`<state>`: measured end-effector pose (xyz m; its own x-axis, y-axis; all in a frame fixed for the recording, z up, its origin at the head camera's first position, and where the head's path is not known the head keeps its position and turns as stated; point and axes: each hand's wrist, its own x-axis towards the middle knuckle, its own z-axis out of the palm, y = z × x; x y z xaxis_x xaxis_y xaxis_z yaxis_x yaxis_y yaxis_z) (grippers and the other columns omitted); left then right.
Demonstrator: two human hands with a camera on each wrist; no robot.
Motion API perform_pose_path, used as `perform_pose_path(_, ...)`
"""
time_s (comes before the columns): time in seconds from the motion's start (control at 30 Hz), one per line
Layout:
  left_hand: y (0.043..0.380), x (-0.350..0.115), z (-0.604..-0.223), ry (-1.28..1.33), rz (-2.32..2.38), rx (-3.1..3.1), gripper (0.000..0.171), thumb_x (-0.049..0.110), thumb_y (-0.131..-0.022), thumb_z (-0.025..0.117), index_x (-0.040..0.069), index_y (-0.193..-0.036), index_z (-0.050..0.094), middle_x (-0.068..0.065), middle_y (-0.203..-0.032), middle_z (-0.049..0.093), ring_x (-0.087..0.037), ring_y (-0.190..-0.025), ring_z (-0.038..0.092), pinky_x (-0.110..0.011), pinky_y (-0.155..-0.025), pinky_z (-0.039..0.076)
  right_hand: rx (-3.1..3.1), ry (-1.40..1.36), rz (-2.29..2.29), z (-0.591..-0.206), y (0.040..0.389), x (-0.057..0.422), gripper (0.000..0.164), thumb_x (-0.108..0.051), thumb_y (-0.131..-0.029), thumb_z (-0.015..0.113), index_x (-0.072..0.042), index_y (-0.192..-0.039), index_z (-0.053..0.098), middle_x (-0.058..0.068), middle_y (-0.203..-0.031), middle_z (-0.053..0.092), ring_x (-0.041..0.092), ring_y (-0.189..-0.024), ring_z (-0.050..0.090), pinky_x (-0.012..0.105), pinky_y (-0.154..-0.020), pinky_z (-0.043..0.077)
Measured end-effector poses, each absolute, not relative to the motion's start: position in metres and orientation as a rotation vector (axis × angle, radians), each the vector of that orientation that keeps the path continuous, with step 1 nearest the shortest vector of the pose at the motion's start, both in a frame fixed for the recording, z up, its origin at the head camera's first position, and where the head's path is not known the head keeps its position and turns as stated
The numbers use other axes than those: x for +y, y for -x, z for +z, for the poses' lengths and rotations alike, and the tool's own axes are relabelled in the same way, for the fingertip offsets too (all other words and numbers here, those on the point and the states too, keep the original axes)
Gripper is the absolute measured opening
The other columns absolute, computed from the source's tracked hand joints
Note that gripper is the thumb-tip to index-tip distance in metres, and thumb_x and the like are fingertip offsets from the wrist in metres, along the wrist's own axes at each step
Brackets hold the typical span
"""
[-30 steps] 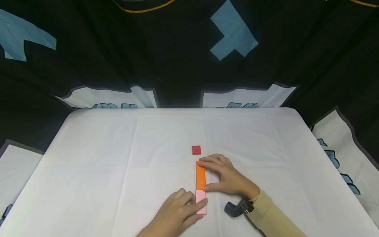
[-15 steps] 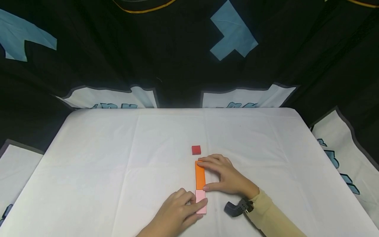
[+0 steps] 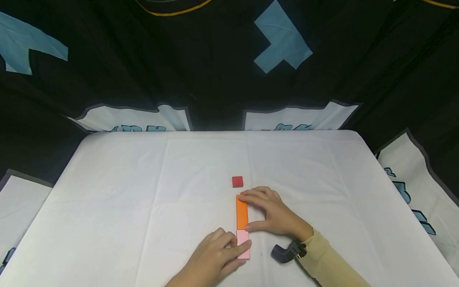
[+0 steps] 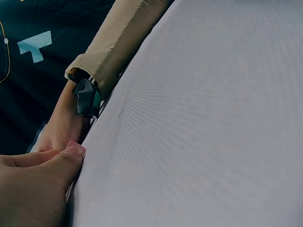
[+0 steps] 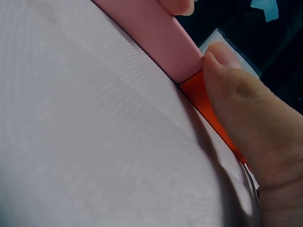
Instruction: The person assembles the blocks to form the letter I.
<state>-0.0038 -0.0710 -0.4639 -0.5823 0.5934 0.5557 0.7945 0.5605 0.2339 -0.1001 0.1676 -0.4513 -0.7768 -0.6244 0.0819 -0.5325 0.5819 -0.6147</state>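
On the white cloth, an orange rectangular block (image 3: pixel 242 214) and a pink rectangular block (image 3: pixel 242 236) lie end to end in one line. My left hand (image 3: pixel 216 255) holds the pink block at the near end, its thumb and index finger on either side. My right hand (image 3: pixel 270 213) spans the orange block, fingertips at its far end and thumb close to the joint. In the right wrist view the pink block's long side (image 5: pixel 151 40) meets the orange block (image 5: pixel 201 99) at a thin seam beside the right thumb (image 5: pixel 236 90). Only a pink corner (image 4: pixel 75 144) shows in the left wrist view.
A small red block (image 3: pixel 237 181) sits just beyond the orange one. The table (image 3: pixel 107 207) wears a white cloth. Black curtains (image 3: pixel 215 67) with blue and white patches hang behind it. A black wrist camera (image 3: pixel 287 252) hangs at the right sleeve.
The orange block has shifted slightly left at its far end, lining up more closely with the pink block. My right fingers moved with it; the left hand stays put.
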Motion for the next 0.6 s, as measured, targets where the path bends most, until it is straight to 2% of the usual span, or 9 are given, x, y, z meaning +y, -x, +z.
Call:
perform_pose_path(0.27, 0.0021, -0.0704, -0.4645, 1.100, -0.671, -2.434, 0.034, 0.038, -0.087, 0.073, 0.028, -0.119, 0.074, 0.014, -0.093, 0.052, -0.003, -0.078, 0.041, -0.012, -0.068, 0.031, 2.666, 0.987, -0.963, -0.4497, 0.0994, 0.1674, 0.079, -0.063, -0.075, 0.075, -0.036, -0.145, 0.050, -0.018, -0.148, 0.046, 0.014, -0.137, 0.034, 0.052, -0.110, 0.030)
perform_pose_path(0.6, 0.0035, -0.0709, -0.4645, 1.121, -0.655, -2.391, 0.033, 0.039, -0.088, 0.071, 0.027, -0.119, 0.073, 0.014, -0.092, 0.051, -0.003, -0.077, 0.040, -0.011, -0.068, 0.031, 2.668, 0.968, -0.961, -0.4516, 0.0997, 0.1678, 0.078, -0.067, -0.075, 0.073, -0.040, -0.144, 0.049, -0.020, -0.148, 0.044, 0.013, -0.137, 0.034, 0.053, -0.110, 0.031)
